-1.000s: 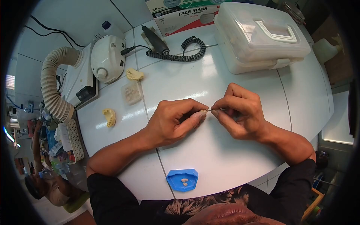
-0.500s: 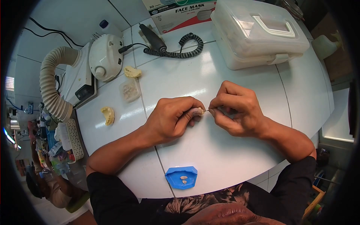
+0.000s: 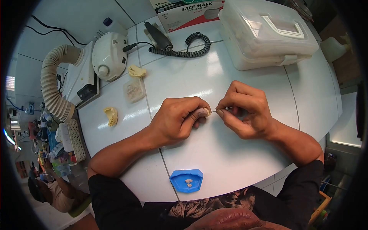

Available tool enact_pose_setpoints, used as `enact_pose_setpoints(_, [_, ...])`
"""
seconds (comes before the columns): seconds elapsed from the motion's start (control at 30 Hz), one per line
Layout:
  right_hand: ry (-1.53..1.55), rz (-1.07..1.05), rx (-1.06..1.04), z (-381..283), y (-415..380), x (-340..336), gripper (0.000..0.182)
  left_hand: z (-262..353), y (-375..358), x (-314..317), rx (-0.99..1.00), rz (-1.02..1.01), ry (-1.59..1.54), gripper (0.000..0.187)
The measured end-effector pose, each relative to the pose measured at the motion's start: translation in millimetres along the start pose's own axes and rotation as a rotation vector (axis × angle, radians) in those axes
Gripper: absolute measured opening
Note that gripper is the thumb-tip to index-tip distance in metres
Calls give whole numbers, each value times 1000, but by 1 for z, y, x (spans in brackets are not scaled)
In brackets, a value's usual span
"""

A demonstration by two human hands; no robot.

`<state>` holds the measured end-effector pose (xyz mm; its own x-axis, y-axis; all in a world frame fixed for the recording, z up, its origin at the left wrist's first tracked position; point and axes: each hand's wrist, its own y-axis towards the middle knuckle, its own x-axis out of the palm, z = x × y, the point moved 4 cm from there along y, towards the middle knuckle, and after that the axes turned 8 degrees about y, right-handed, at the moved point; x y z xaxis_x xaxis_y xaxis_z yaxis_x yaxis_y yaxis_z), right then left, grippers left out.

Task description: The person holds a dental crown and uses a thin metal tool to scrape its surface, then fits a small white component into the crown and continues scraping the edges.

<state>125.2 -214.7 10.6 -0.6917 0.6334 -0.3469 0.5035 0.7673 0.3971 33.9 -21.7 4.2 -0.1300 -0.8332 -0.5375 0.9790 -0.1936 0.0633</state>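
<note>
Near the middle of the white table, my left hand (image 3: 183, 118) is closed on a small cream-coloured piece (image 3: 207, 112), pinched at the thumb and fingertips. My right hand (image 3: 247, 111) grips a thin metal tool (image 3: 214, 111), whose tip points left and meets or nearly meets the piece. Most of the piece is hidden by my left fingers. Closer to my body lies a blue tray (image 3: 186, 188) holding small pale pieces (image 3: 188, 181).
Yellowish casts (image 3: 111, 116) and a clear box (image 3: 134, 91) lie at left. Behind are a white machine (image 3: 109, 57), hose (image 3: 48, 82), black handpiece (image 3: 157, 37), mask box (image 3: 191, 15) and translucent case (image 3: 268, 34). Another person (image 3: 57, 193) sits far left.
My right hand has moved slightly right, and more of the thin tool shows between the hands. The view has shifted a little. The other person's posture has changed.
</note>
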Motion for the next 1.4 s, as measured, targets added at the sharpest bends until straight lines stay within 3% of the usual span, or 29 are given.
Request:
enact_pose_setpoints(1.03, [-36,-30,30,0,0,5,10,-3,0,2,29,-17,30,20])
enact_pose_setpoints(1.4, [-51,-54,33,-2,0,6,7,-4,0,2,44,-32,58,32])
